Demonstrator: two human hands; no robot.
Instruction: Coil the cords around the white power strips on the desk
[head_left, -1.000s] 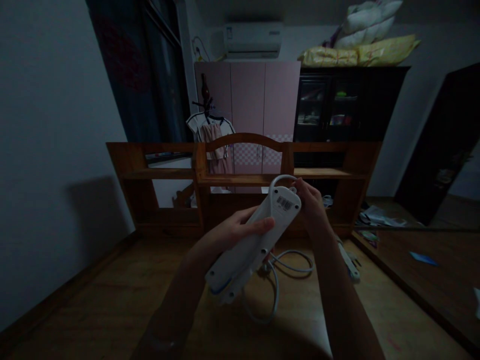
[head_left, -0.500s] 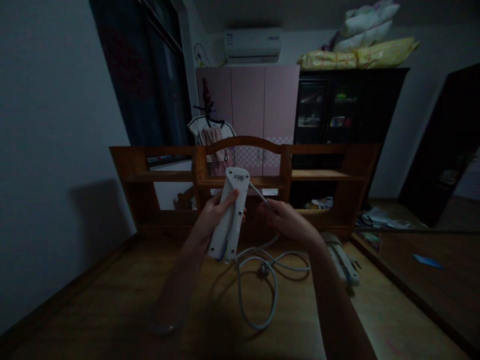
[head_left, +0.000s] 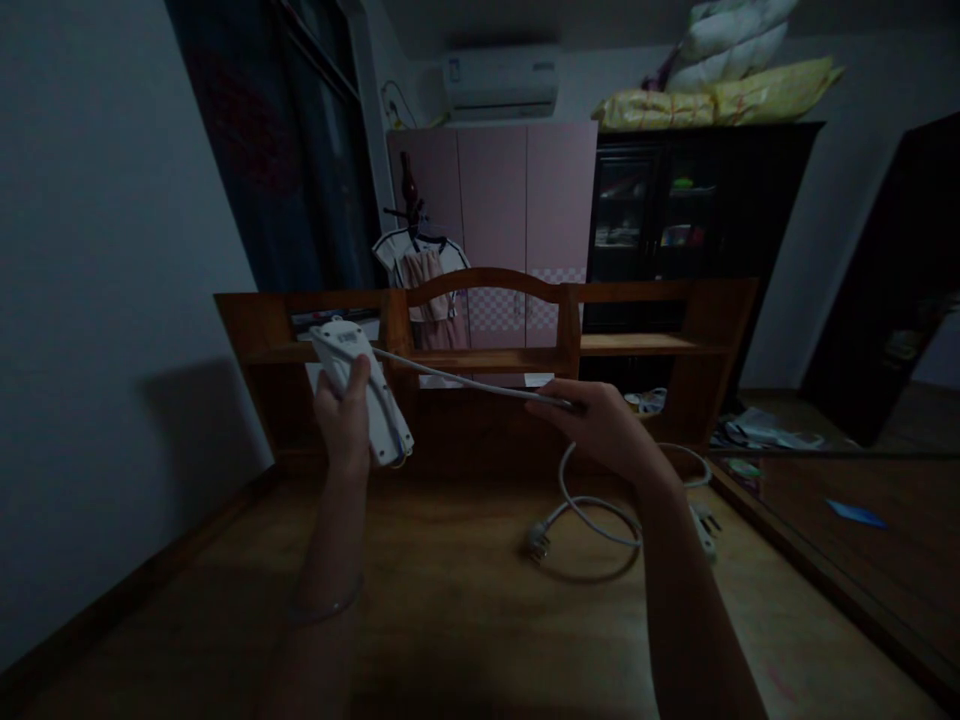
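A white power strip [head_left: 379, 415] is gripped in my left hand [head_left: 346, 420], tilted, its back with screws and a label turned toward me and my thumb across it. From its upper end a white cord [head_left: 465, 381] runs taut to the right. My right hand [head_left: 592, 410] is closed on that cord, with the fingers partly hidden. Beyond my right hand the cord falls in loose loops onto the wooden surface, and its plug [head_left: 538, 540] lies there with the prongs showing.
Behind my hands stands a wooden shelf unit [head_left: 487, 362]. Right of my right forearm, partly hidden, lies another pale strip-like object [head_left: 703, 530] with a plug near it. A raised wooden edge [head_left: 810, 575] borders the surface on the right, and a wall [head_left: 112, 300] on the left.
My left hand has carried the power strip left and tilted it. My right hand has moved slightly right, stretching the cord between them. The loops and plug on the surface have shifted.
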